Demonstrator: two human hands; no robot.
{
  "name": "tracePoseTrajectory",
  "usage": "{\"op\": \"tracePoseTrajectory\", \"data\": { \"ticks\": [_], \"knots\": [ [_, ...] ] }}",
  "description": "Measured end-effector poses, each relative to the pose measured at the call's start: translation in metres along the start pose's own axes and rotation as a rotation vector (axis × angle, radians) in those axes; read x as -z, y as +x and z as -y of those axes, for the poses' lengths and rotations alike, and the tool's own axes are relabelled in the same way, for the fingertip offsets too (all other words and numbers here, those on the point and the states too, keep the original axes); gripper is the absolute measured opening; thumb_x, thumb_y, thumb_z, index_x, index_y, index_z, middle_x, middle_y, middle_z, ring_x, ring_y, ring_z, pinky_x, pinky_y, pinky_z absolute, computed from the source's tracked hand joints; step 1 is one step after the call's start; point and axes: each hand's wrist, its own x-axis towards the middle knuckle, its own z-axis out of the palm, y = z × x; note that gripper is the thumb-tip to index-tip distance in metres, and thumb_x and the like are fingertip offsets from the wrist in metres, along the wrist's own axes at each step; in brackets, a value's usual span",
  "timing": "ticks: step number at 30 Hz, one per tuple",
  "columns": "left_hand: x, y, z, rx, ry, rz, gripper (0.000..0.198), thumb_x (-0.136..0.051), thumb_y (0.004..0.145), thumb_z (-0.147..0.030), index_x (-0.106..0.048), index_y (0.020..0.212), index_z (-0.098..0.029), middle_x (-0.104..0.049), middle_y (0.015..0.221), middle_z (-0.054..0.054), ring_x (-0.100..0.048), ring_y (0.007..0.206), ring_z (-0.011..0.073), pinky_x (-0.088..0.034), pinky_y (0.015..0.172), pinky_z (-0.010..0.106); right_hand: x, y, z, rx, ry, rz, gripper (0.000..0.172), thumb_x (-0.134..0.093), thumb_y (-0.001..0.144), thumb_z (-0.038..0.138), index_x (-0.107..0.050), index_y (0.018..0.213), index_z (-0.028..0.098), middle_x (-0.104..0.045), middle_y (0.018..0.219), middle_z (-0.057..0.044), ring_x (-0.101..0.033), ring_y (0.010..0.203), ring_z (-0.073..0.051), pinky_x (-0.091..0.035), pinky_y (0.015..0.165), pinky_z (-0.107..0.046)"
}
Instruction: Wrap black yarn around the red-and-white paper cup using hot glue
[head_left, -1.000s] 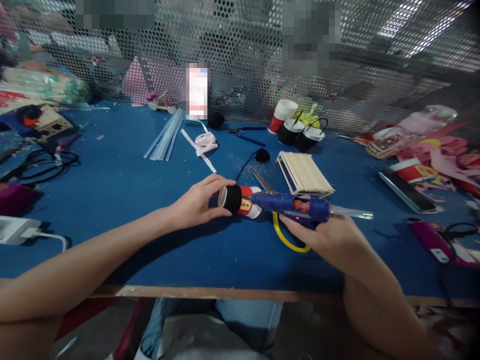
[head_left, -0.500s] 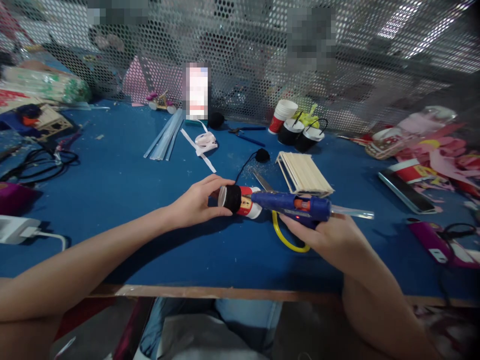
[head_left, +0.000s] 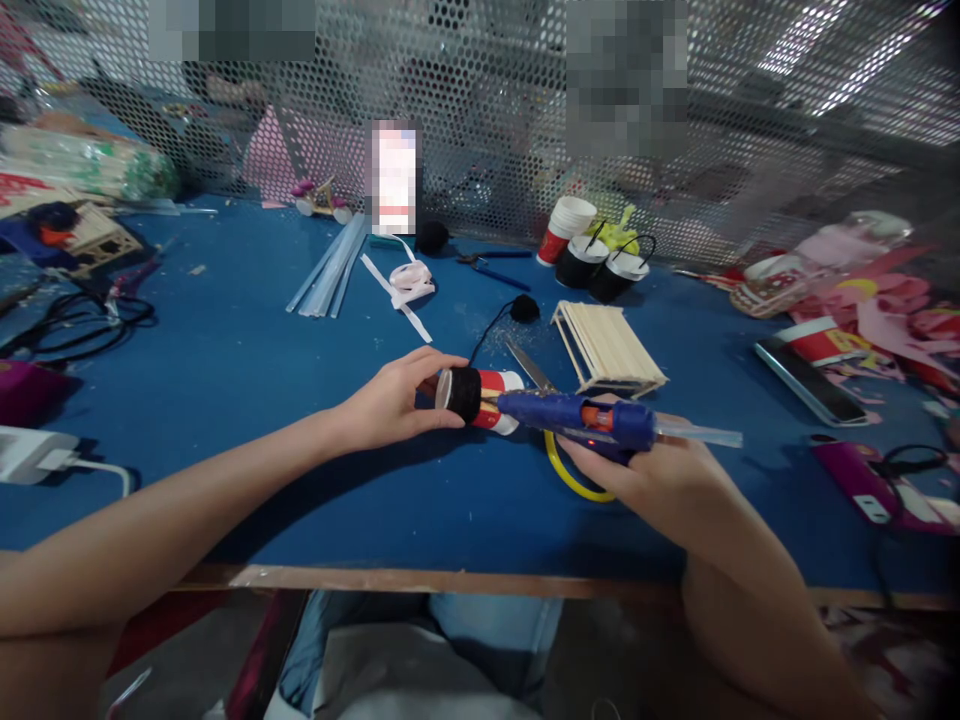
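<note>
Blue bench [head_left: 360,520] held a cup [head_left: 498,420] that had just rolled slightly beneath the glue gun [head_left: 577,415].
More red showed below the nozzle [head_left: 506,402]: fresh wall, probably, faced it. Half-curled, the left hand [head_left: 394,400] gripped the cup's yarn [head_left: 466,395]; the right hand [head_left: 660,470] was closed around the gun.

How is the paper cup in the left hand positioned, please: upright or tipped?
Tipped: the paper cup lies sideways, its black-wrapped end in the left hand.

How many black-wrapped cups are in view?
3: partly wrapped cup in the left hand; first handled cup beside the cup stack; second handled cup just right of the first. Others may be hidden.
</note>
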Motion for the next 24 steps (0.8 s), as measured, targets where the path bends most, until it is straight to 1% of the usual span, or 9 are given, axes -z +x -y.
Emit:
{"op": "tracePoseTrajectory", "data": {
  "ticks": [3,8,10,12,15,18,20,22,24],
  "knots": [
    [0.0004,-0.0007,-0.0007,-0.005,0.012,0.000,0.057,-0.067,0.074,-0.038,-0.047,0.124,-0.018,-0.052,0.110,0.010,-0.060,0.082,0.0165,-0.055,0.067,0.030,0.0015,-0.0001,-0.0004,0.153,-0.164,0.010,0.034,-0.037,0.083,0.023,-0.071,0.080,0.023,-0.067,0.074,-0.011,-0.064,0.075,-0.025,-0.049,0.066,-0.039],
    [0.0005,-0.0005,-0.0001,-0.033,0.026,0.004,0.057,-0.067,0.075,-0.036,-0.045,0.125,-0.018,-0.051,0.112,0.010,-0.059,0.084,0.0164,-0.055,0.072,0.031,0.0014,-0.0032,-0.0015,0.267,-0.314,-0.007,0.043,-0.028,0.084,0.016,-0.071,0.080,0.023,-0.066,0.068,-0.010,-0.064,0.074,-0.023,-0.049,0.062,-0.034],
    [0.0006,-0.0002,0.0004,-0.077,0.048,0.002,0.056,-0.067,0.076,-0.035,-0.045,0.125,-0.018,-0.051,0.112,0.011,-0.059,0.088,0.0179,-0.054,0.077,0.034,-0.0005,-0.0043,-0.0027,0.272,-0.368,-0.010,0.038,-0.034,0.083,0.015,-0.071,0.079,0.022,-0.067,0.068,-0.010,-0.064,0.074,-0.023,-0.049,0.062,-0.033],
    [0.0009,0.0000,0.0006,-0.128,0.068,-0.004,0.055,-0.067,0.076,-0.033,-0.046,0.125,-0.018,-0.051,0.112,0.011,-0.058,0.095,0.0204,-0.052,0.083,0.038,-0.0028,-0.0045,-0.0040,0.246,-0.409,-0.029,0.029,-0.042,0.081,0.016,-0.071,0.080,0.020,-0.067,0.069,-0.009,-0.064,0.073,-0.023,-0.049,0.063,-0.033],
    [0.0014,0.0000,0.0005,-0.161,0.088,-0.011,0.055,-0.066,0.076,-0.032,-0.046,0.125,-0.017,-0.051,0.113,0.012,-0.056,0.100,0.0220,-0.049,0.088,0.040,-0.0032,-0.0034,-0.0035,0.230,-0.384,-0.083,0.020,-0.050,0.080,0.018,-0.070,0.081,0.018,-0.067,0.069,-0.009,-0.063,0.071,-0.022,-0.049,0.063,-0.032],
    [0.0018,0.0000,0.0005,-0.152,0.096,-0.005,0.055,-0.066,0.076,-0.033,-0.046,0.125,-0.017,-0.051,0.113,0.012,-0.056,0.100,0.0215,-0.050,0.088,0.039,0.0012,-0.0022,0.0001,0.312,-0.355,-0.102,0.026,-0.046,0.083,0.016,-0.070,0.076,0.019,-0.066,0.067,-0.008,-0.063,0.065,-0.019,-0.049,0.059,-0.029],
    [0.0019,0.0001,0.0007,-0.140,0.091,-0.003,0.055,-0.067,0.076,-0.033,-0.046,0.124,-0.017,-0.051,0.114,0.012,-0.057,0.097,0.0210,-0.051,0.085,0.038,0.0042,-0.0022,0.0021,0.412,-0.408,-0.110,0.033,-0.040,0.084,0.011,-0.071,0.075,0.020,-0.065,0.064,-0.007,-0.062,0.063,-0.017,-0.048,0.057,-0.027],
    [0.0018,0.0002,0.0009,-0.130,0.083,-0.002,0.056,-0.067,0.076,-0.033,-0.045,0.125,-0.018,-0.050,0.115,0.012,-0.057,0.097,0.0208,-0.052,0.083,0.037,0.0052,-0.0028,0.0020,0.497,-0.488,-0.134,0.036,-0.039,0.083,0.007,-0.071,0.075,0.021,-0.064,0.060,-0.006,-0.061,0.061,-0.017,-0.047,0.056,-0.027],
    [0.0016,0.0003,0.0008,-0.138,0.086,-0.003,0.056,-0.067,0.076,-0.033,-0.045,0.125,-0.018,-0.050,0.114,0.012,-0.056,0.099,0.0214,-0.052,0.085,0.038,0.0042,-0.0033,0.0001,0.481,-0.526,-0.134,0.033,-0.042,0.081,0.007,-0.071,0.077,0.022,-0.063,0.059,-0.005,-0.061,0.061,-0.018,-0.047,0.058,-0.028]
  ]
}}
